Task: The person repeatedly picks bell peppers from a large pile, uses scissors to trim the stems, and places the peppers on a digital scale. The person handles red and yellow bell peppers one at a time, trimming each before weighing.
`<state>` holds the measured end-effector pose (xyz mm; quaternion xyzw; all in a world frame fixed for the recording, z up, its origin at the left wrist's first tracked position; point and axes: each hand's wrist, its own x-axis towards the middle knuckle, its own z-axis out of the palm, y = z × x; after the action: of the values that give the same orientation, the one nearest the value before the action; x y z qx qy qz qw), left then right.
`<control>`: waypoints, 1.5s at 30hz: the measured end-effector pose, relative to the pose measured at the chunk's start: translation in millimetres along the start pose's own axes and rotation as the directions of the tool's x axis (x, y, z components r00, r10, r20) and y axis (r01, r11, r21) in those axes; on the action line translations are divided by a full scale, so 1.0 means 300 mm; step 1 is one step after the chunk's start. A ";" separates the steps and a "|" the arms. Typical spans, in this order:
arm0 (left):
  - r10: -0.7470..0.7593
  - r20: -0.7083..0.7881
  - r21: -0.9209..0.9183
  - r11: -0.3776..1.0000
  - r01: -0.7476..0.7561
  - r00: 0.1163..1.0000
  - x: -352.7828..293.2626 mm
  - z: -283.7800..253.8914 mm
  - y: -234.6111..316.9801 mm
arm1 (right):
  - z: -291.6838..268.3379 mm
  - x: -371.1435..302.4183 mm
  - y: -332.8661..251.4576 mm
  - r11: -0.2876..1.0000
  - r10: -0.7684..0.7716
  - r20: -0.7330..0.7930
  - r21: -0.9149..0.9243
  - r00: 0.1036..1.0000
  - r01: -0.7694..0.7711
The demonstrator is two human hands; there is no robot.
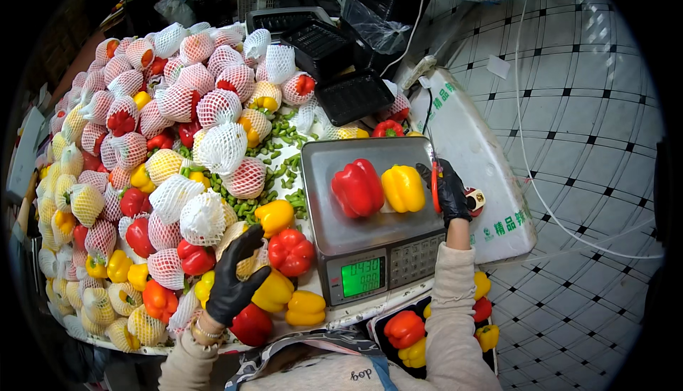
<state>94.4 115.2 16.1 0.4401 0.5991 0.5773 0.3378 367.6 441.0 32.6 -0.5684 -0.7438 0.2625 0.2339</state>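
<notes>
My left hand point(238, 277), in a black glove, is open with fingers spread and holds nothing. It hovers beside a loose red bell pepper point(291, 252) and a yellow bell pepper point(274, 218). A pair of scissors point(435, 190) with orange-red handles is in my gloved right hand point(452, 195), blades pointing away from me. That hand is at the right edge of a digital scale point(331, 231). On the scale's metal pan, a big red pepper point(358, 188) sits next to a yellow pepper point(403, 188), close to my right fingertips.
A large heap of peppers, many in foam net sleeves point(220, 148), fills the left. Green pepper stems point(284, 135) lie scattered behind the scale. Black trays point(354, 98) are stacked at the back. A white foam box point(484, 149) stands right, and a tray of peppers point(377, 327) sits below the scale.
</notes>
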 end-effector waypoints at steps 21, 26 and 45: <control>0.411 0.060 0.638 0.685 -0.352 0.909 0.519 0.553 -0.104 | -0.468 -0.869 0.294 0.962 -0.105 -0.445 0.180 0.889 0.204; 0.297 0.318 0.042 0.944 -0.326 0.900 0.319 0.788 0.054 | -0.600 -1.448 0.730 0.896 0.413 -0.616 0.141 0.671 -0.421; 0.400 0.770 -0.260 0.908 -0.329 0.497 -0.161 1.012 0.152 | -0.501 -1.457 0.757 0.892 0.397 -0.787 0.211 0.471 -0.400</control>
<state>396.5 188.3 24.4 0.7561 0.2486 0.3936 0.4600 735.7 85.4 -24.9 -0.7810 -0.3991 0.0178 0.4801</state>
